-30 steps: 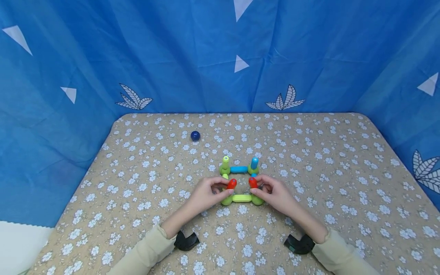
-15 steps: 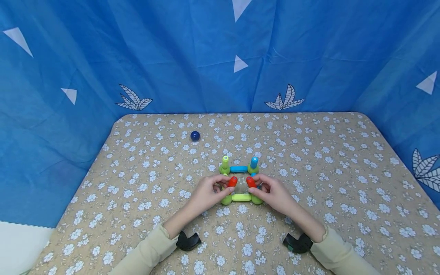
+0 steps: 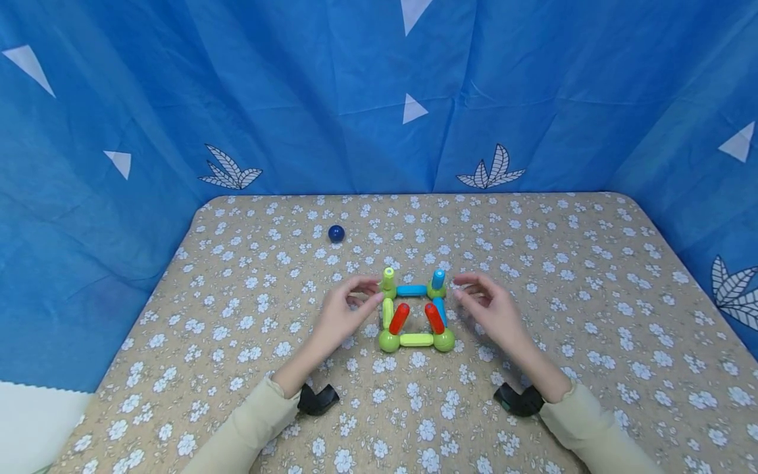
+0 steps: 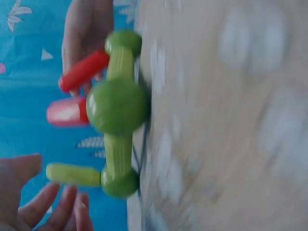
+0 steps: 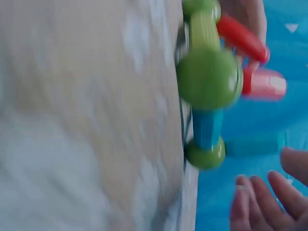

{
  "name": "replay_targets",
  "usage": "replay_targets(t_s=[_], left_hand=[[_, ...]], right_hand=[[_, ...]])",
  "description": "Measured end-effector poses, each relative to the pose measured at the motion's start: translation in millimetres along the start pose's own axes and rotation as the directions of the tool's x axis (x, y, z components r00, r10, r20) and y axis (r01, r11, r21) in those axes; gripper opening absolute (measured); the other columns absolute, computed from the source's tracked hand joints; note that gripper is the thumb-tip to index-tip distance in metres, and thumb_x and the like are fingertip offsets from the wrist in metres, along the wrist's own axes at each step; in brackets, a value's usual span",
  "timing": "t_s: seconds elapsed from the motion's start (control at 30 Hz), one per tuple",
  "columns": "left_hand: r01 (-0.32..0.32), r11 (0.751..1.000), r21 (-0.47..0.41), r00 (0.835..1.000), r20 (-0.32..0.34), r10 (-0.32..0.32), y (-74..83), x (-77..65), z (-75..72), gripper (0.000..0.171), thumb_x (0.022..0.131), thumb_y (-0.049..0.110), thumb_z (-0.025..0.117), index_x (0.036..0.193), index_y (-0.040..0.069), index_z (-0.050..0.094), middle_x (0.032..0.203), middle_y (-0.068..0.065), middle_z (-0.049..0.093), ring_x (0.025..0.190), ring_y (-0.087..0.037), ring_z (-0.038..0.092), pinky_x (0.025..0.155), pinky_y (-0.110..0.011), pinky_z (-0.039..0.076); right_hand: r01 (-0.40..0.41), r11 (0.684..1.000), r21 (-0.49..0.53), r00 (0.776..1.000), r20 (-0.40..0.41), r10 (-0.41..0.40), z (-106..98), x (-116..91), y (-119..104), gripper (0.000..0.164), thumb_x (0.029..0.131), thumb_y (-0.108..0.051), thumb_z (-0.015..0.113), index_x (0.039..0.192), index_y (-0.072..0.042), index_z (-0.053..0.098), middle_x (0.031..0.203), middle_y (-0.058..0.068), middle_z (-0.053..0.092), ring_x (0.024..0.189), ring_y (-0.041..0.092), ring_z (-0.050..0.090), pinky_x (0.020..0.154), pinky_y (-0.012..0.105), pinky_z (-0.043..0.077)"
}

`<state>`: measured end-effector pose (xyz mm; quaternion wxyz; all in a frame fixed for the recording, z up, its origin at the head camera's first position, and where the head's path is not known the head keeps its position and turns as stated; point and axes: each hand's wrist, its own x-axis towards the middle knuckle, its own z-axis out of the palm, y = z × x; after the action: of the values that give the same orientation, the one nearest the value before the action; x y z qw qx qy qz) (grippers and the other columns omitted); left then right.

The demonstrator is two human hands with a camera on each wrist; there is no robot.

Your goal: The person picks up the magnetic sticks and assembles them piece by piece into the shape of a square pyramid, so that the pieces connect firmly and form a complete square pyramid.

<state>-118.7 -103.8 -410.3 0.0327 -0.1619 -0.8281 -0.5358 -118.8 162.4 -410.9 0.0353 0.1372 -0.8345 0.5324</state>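
A toy frame of magnetic rods and green balls stands on the table, square at its base. Two red rods, the left red rod (image 3: 399, 318) and the right red rod (image 3: 435, 318), rise from the near balls and lean inward. At the far corners a yellow-green rod (image 3: 388, 278) and a blue rod (image 3: 438, 279) stand upright. My left hand (image 3: 345, 309) is beside the yellow-green rod, thumb and fingers spread apart and holding nothing. Likewise my right hand (image 3: 494, 315) is by the blue rod, fingers loosely bent, with a small gap to it.
A dark blue ball (image 3: 336, 234) lies apart on the flowered tablecloth (image 3: 562, 263), behind and left of the frame. Blue curtains (image 3: 331, 99) hang along the back and sides of the table.
Both hands have let go of the red rods, which now lean inward unheld. The hands have moved outward and away from me, towards the far upright rods.
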Motion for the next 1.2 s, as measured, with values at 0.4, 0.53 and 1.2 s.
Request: replay_targets(t_s=[0.4, 0.53, 1.2], left_hand=[[-0.167, 0.918, 0.359, 0.985, 0.092, 0.143, -0.9, 27.9, 6.2, 0.037, 0.084, 0.013, 0.071, 0.119, 0.005, 0.063, 0.111, -0.008, 0.065, 0.093, -0.022, 0.064, 0.081, -0.034, 0.051], [-0.250, 0.891, 0.379, 0.968, 0.118, 0.222, -3.1, 27.8, 7.1, 0.032, 0.082, 0.011, 0.073, 0.113, 0.006, 0.067, 0.107, -0.007, 0.067, 0.098, -0.020, 0.063, 0.083, -0.031, 0.050], [-0.399, 0.811, 0.428, 0.915, 0.244, 0.321, -0.6, 26.2, 7.8, 0.032, 0.081, 0.011, 0.073, 0.113, 0.009, 0.067, 0.109, -0.004, 0.066, 0.100, -0.018, 0.062, 0.084, -0.029, 0.050]], right_hand=[[0.134, 0.981, -0.144, 0.987, 0.112, -0.118, 13, 25, 1, 0.036, 0.087, -0.006, 0.066, 0.122, -0.005, 0.061, 0.114, 0.009, 0.064, 0.107, 0.026, 0.058, 0.090, 0.047, 0.045], [0.208, 0.950, -0.233, 0.975, 0.126, -0.183, 14, 25, 1, 0.034, 0.085, -0.005, 0.069, 0.118, -0.007, 0.064, 0.114, 0.008, 0.064, 0.107, 0.026, 0.058, 0.088, 0.044, 0.047], [0.317, 0.891, -0.324, 0.942, 0.212, -0.258, 14, 21, -3, 0.036, 0.083, -0.004, 0.071, 0.117, -0.011, 0.065, 0.115, 0.003, 0.063, 0.107, 0.022, 0.057, 0.086, 0.040, 0.049]])
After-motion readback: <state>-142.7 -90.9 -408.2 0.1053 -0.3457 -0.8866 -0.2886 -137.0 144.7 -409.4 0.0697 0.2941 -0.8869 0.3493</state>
